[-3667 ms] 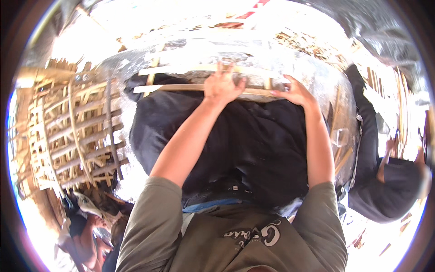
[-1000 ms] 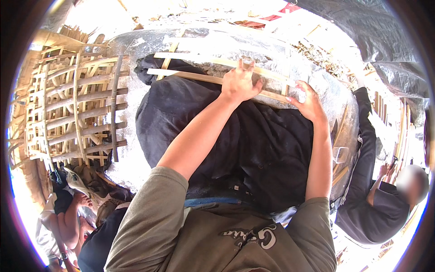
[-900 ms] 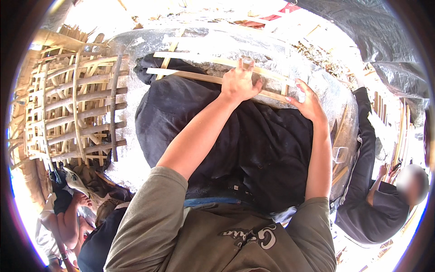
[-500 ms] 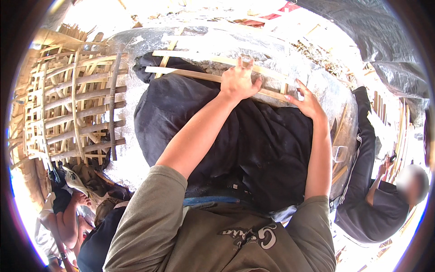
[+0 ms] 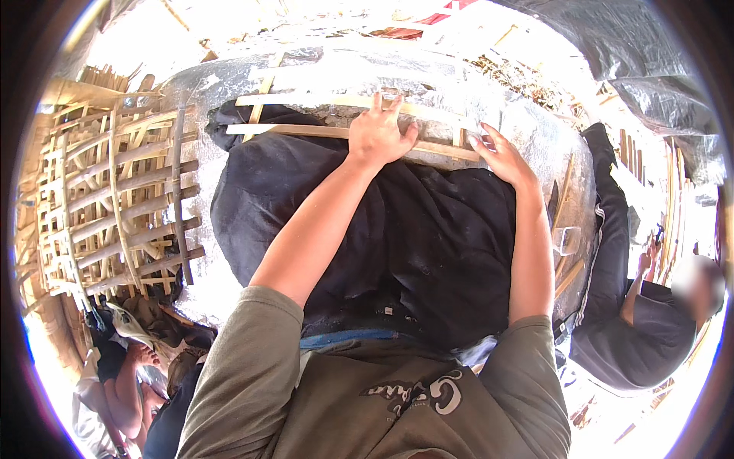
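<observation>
Two long pale bamboo strips, the far strip (image 5: 283, 100) and the near strip (image 5: 290, 130), lie roughly parallel across my lap, over black trousers (image 5: 451, 229). A short crosspiece (image 5: 260, 107) joins them near the left, and another crosspiece (image 5: 458, 138) sits near the right. My left hand (image 5: 378, 136) rests on both strips around their middle, its fingers stretched away from me. By the right ends of the strips is my right hand (image 5: 506, 158), fingers and thumb apart. Whether its fingertips touch the strips I cannot tell.
A woven bamboo lattice (image 5: 122, 191) stands at the left. Shiny plastic sheeting (image 5: 191, 222) spreads beneath me. One person (image 5: 634, 336) sits at the right; another person's arm (image 5: 126, 382) shows at the lower left. Thin sticks (image 5: 566, 199) lie beside my right forearm.
The whole picture has shifted slightly to the left. My left hand keeps its place on the strips. My right thumb has moved a little off the near strip's end, toward the far strip.
</observation>
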`<state>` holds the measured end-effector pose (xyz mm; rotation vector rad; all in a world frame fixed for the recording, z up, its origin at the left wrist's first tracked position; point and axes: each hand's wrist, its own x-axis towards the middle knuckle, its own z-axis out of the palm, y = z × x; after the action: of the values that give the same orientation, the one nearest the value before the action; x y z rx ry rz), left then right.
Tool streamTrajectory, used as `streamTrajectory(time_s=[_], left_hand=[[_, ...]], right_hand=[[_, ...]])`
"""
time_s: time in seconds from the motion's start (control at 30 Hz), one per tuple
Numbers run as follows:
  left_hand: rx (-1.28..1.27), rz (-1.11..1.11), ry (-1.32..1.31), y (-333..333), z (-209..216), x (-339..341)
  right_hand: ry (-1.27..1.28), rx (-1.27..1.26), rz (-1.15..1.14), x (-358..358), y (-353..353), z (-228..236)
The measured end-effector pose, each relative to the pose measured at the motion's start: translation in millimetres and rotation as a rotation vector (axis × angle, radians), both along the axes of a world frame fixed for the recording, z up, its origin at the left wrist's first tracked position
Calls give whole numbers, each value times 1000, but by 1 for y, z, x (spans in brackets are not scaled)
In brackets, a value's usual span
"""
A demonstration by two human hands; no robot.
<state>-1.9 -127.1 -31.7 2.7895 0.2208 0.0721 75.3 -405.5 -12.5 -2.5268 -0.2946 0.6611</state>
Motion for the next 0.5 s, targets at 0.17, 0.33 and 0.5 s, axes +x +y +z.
streamTrajectory(time_s=[0.17,0.33,0.5], left_hand=[[14,0,-35,1,-6,1],[20,0,-35,1,-4,1],[0,1,-79,-1,-6,0]], right_hand=[[-26,-37,57,-1,1,2],[-13,-11,56,-5,3,7],[-22,-13,59,-8,4,11]])
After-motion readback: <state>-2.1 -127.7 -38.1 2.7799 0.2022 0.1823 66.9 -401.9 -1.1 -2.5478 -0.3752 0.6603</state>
